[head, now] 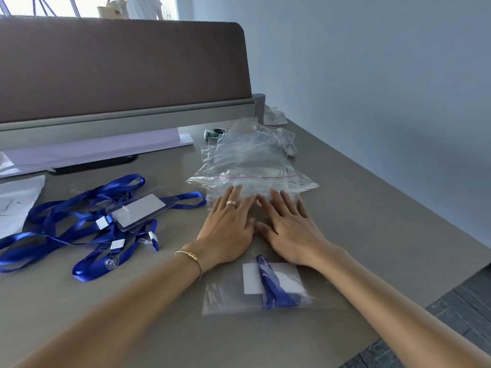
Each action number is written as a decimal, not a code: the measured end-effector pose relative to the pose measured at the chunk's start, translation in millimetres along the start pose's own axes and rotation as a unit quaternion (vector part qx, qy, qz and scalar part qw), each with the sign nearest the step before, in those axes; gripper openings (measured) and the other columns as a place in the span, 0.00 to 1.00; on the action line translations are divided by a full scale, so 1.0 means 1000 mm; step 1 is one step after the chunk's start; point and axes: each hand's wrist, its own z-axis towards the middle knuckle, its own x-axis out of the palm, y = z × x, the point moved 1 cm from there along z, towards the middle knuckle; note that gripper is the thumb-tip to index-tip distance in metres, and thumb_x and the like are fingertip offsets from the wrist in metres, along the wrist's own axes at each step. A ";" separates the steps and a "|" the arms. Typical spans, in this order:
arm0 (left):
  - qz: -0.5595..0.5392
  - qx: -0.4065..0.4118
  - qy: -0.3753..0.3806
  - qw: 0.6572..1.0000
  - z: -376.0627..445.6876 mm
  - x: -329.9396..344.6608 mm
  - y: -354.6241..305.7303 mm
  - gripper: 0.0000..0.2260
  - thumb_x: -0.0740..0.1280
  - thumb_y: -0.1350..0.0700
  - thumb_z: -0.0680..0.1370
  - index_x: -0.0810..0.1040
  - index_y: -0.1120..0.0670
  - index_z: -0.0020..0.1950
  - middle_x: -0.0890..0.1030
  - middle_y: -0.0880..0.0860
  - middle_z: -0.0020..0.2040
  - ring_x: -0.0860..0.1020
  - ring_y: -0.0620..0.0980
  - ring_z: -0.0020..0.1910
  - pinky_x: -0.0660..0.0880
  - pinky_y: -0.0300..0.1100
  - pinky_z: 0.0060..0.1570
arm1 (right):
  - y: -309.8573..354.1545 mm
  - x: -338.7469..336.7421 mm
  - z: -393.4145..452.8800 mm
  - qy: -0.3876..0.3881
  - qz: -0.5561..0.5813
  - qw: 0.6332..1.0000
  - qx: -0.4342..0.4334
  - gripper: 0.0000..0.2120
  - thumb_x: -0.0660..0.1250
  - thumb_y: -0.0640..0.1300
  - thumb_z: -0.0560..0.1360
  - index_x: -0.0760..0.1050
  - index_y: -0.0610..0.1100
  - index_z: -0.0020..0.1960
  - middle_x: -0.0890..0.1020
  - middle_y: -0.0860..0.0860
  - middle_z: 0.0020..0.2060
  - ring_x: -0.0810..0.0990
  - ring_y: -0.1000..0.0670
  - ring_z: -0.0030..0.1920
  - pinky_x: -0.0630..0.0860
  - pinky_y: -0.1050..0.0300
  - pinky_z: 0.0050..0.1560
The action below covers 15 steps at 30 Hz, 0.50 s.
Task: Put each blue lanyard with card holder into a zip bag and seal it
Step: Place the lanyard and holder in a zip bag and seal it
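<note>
On the grey table (358, 208), head view, items as follows.

Left hand (228, 229): palm down, fingers straight and slightly spread, tips resting on the near edge of the pile of empty zip bags (252, 166). It grips nothing. A ring sits on one finger and a thin gold bracelet (190, 254) circles my wrist. The forearm runs in from the lower left, stretched long and low over the table.

Right hand (287, 232): likewise flat, palm down, fingers extended toward the same pile, fingertips on or at its near edge. Nothing is held. Its thumb lies just beside my left thumb; whether they touch I cannot tell. The forearm enters from the lower right.

Filled zip bag (265, 293): lies flat between my forearms, just behind both wrists, holding a blue lanyard and a white card holder. Whether its seal is closed I cannot tell.

Loose blue lanyards (79, 229): a tangled heap to the left of my left hand, apart from it, with a clear card holder (140, 211) on top and small white clips among the straps.

Zip bag pile: clear, crumpled, one red seal line showing, straight ahead of both hands.

Brown desk partition (119, 70): upright along the far edge.
</note>
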 end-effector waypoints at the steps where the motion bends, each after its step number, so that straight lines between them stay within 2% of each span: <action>1: 0.013 -0.015 0.031 0.999 0.001 0.002 0.001 0.26 0.53 0.49 0.83 0.52 0.48 0.81 0.47 0.55 0.82 0.42 0.52 0.81 0.39 0.46 0.76 | -0.001 0.001 0.001 0.010 -0.008 1.000 0.003 0.31 0.44 0.64 0.82 0.37 0.59 0.81 0.38 0.50 0.81 0.34 0.49 0.80 0.36 0.44 0.79; 3: 0.052 -0.027 0.069 0.996 0.003 0.006 0.002 0.27 0.49 0.47 0.84 0.45 0.48 0.81 0.42 0.55 0.82 0.39 0.51 0.80 0.37 0.47 0.77 | -0.001 0.001 0.003 0.033 -0.012 0.999 0.008 0.30 0.42 0.65 0.82 0.37 0.60 0.80 0.37 0.50 0.81 0.33 0.49 0.80 0.35 0.44 0.79; 5: 0.059 -0.031 0.087 0.994 0.005 0.008 0.003 0.27 0.48 0.46 0.84 0.43 0.48 0.81 0.41 0.54 0.82 0.38 0.51 0.80 0.37 0.47 0.77 | -0.001 -0.003 0.005 0.059 0.001 0.998 0.012 0.30 0.42 0.65 0.82 0.38 0.60 0.80 0.37 0.51 0.81 0.33 0.50 0.80 0.34 0.45 0.79; 7: 0.014 -0.038 0.102 0.994 0.010 0.005 0.007 0.28 0.52 0.46 0.83 0.46 0.47 0.81 0.44 0.53 0.82 0.41 0.50 0.80 0.39 0.47 0.78 | -0.001 -0.011 0.006 0.081 0.026 0.996 0.014 0.31 0.43 0.66 0.81 0.41 0.60 0.81 0.39 0.52 0.81 0.35 0.51 0.80 0.35 0.47 0.79; 9: -0.077 -0.054 0.100 0.991 0.017 -0.005 0.012 0.27 0.56 0.45 0.82 0.56 0.45 0.80 0.55 0.51 0.81 0.51 0.51 0.80 0.48 0.48 0.78 | -0.001 -0.023 0.007 0.076 0.059 0.995 0.019 0.30 0.46 0.66 0.81 0.49 0.60 0.81 0.47 0.53 0.82 0.41 0.51 0.81 0.41 0.48 0.79; 11: -0.150 -0.069 0.068 0.984 0.024 -0.019 0.016 0.23 0.60 0.46 0.79 0.68 0.45 0.74 0.69 0.49 0.75 0.65 0.50 0.75 0.62 0.48 0.73 | -0.001 -0.032 0.012 0.014 0.071 0.997 0.025 0.25 0.53 0.62 0.82 0.63 0.58 0.77 0.61 0.52 0.79 0.54 0.48 0.80 0.52 0.47 0.77; 13: -0.127 -0.062 0.019 0.990 0.029 -0.031 0.016 0.18 0.63 0.51 0.78 0.75 0.47 0.68 0.74 0.49 0.69 0.72 0.50 0.68 0.69 0.46 0.66 | 0.002 -0.035 0.020 -0.074 0.046 0.996 0.012 0.18 0.60 0.57 0.80 0.74 0.55 0.68 0.72 0.53 0.70 0.65 0.47 0.73 0.60 0.48 0.72; 15: -0.071 -0.049 -0.034 0.996 0.036 -0.039 0.016 0.15 0.64 0.54 0.78 0.78 0.48 0.64 0.76 0.49 0.66 0.75 0.51 0.63 0.72 0.45 0.61 | 0.005 -0.035 0.030 -0.143 0.030 0.989 -0.009 0.14 0.65 0.52 0.79 0.78 0.52 0.62 0.75 0.54 0.62 0.69 0.48 0.67 0.64 0.50 0.69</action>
